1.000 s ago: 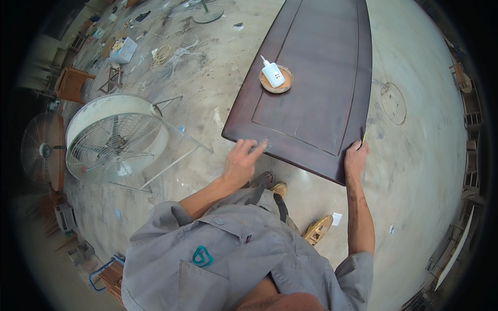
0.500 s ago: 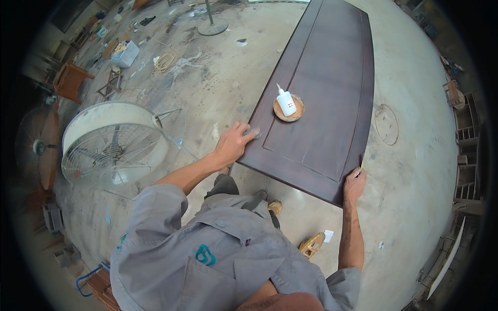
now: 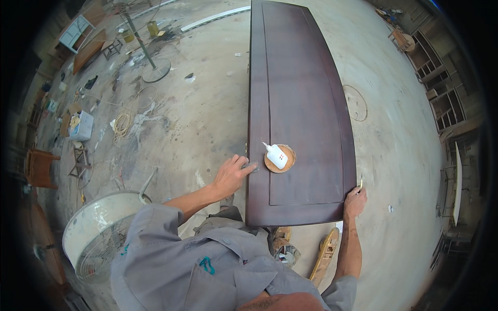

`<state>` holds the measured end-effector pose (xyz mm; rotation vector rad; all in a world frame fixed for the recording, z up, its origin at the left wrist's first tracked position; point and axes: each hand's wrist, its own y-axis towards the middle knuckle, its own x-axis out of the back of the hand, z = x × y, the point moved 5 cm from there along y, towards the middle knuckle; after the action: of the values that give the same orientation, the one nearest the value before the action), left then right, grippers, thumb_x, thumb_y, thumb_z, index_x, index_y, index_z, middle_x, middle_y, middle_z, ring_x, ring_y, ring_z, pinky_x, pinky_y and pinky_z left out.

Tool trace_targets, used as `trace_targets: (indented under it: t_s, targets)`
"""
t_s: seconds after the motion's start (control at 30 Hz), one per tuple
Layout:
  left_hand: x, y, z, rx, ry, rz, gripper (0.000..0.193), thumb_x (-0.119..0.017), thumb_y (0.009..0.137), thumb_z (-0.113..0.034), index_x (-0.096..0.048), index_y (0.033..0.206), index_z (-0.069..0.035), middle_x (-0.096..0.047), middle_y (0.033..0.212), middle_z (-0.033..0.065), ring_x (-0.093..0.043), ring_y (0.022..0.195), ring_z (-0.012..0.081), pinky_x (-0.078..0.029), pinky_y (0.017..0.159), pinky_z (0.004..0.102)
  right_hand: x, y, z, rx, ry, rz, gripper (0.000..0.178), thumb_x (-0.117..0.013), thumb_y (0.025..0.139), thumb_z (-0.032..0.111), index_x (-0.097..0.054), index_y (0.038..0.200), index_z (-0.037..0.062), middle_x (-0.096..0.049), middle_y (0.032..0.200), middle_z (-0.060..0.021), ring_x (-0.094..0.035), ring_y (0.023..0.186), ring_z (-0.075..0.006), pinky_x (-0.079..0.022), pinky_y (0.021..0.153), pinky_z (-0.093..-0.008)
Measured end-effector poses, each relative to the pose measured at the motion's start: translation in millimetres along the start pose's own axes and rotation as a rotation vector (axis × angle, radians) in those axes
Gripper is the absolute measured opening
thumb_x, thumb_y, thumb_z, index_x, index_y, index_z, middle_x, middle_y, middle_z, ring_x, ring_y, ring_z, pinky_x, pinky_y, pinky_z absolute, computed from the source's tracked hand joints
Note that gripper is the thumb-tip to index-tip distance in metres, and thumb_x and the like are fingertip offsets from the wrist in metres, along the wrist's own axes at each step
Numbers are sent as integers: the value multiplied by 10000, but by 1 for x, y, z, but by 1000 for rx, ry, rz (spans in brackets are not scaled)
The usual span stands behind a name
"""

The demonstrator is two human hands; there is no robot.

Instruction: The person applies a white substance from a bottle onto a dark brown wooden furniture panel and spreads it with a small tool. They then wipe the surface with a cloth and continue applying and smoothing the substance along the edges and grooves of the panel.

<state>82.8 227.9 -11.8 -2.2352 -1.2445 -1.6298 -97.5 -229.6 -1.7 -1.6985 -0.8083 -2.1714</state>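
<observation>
A long dark brown wooden door panel (image 3: 298,93) lies flat in front of me, stretching away over the concrete floor. My left hand (image 3: 231,175) rests on its left long edge, fingers spread against the wood. My right hand (image 3: 355,200) grips the near right corner of the panel. On the panel near my left hand sits a small round wooden disc (image 3: 280,159) with a white squeeze bottle (image 3: 275,154) lying on it.
A large round floor fan (image 3: 98,238) stands at my lower left. A pole stand with a round base (image 3: 153,65), coiled cord (image 3: 122,123), small stools and wooden scraps litter the floor to the left. Wooden frames (image 3: 441,98) stand at the right.
The view has turned so the panel now runs straight ahead. My left hand slid from the near edge up along the left long edge. My right hand stays at the near right corner.
</observation>
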Motion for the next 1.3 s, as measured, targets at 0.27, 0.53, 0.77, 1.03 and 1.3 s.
trace_targets:
  t_s: [0.27, 0.53, 0.77, 1.03, 1.3]
  targets:
    - [6, 167, 133, 62, 88, -96, 370, -579, 905, 9, -739, 1224, -93, -617, 1040, 112, -600, 1023, 326, -553, 815, 460, -3, -3, -2, -88, -58, -71, 374, -527, 1026, 282, -650, 1247, 7, -703, 1189, -179, -631, 1079, -397, -508, 922, -514]
    - [-36, 229, 91, -137, -80, -20, 298, -608, 957, -48, -735, 1226, -71, -612, 1028, 121, -599, 980, 306, -551, 812, 440, 7, -8, 14, -186, -83, -21, 348, -532, 1027, 280, -652, 1230, 24, -707, 1147, -179, -633, 1081, -387, -517, 897, -511]
    - [-63, 290, 109, -143, 2, 3, 313, -567, 933, -15, -751, 1181, -67, -615, 1039, 122, -597, 1008, 315, -540, 845, 450, -3, -2, -6, -138, 20, -25, 360, -526, 1028, 252, -632, 1239, -20, -684, 1154, -227, -606, 1109, -417, -494, 933, -511]
    - [-88, 334, 141, -58, 112, -106, 308, -555, 932, -23, -719, 1193, -33, -620, 1080, 144, -584, 1025, 350, -536, 873, 462, -3, -5, -4, -184, 73, -4, 365, -510, 1035, 236, -621, 1259, -31, -665, 1191, -246, -594, 1132, -436, -476, 973, -511]
    - [-93, 363, 158, 61, 66, -88, 317, -559, 933, -25, -726, 1202, -34, -612, 1081, 151, -581, 1020, 358, -527, 884, 474, -4, -4, -7, -178, 63, 3, 371, -512, 1041, 242, -620, 1266, -32, -661, 1221, -252, -591, 1173, -440, -475, 995, -508]
